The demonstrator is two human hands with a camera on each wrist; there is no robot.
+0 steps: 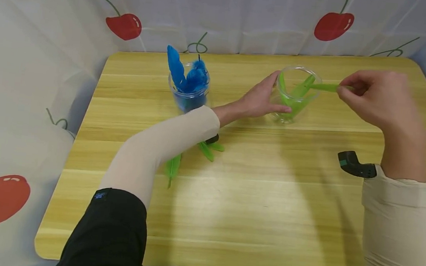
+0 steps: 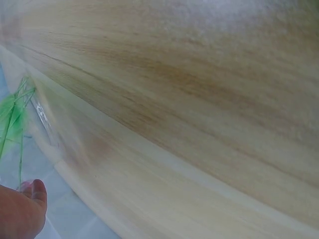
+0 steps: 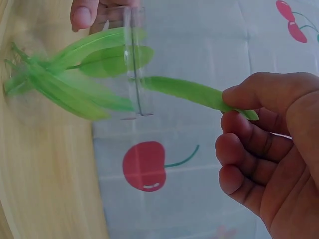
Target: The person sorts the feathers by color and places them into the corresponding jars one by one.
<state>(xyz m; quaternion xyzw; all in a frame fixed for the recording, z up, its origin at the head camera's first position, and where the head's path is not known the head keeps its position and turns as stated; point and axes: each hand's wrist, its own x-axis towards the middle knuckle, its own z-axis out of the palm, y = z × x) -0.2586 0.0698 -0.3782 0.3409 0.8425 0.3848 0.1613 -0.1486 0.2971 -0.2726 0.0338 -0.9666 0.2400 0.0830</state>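
A clear plastic jar (image 1: 284,119) stands at the back right of the table with several green feathers (image 3: 89,94) inside, their quills down at its bottom. My left hand (image 1: 258,99) holds the jar from the left, thumb in front and fingers behind. To the right of the jar, my right hand (image 1: 379,100) pinches one end of another green feather (image 3: 187,92) between thumb and index finger. That feather's other end reaches to the jar's rim. In the left wrist view, only part of the left hand (image 2: 25,211) shows at the lower left.
A second clear jar (image 1: 191,101) with blue feathers (image 1: 177,67) stands at the back left. Several green feathers (image 1: 173,167) lie on the wooden table (image 1: 266,223), partly hidden under the left forearm. A cherry-printed curtain (image 1: 224,14) hangs behind the table.
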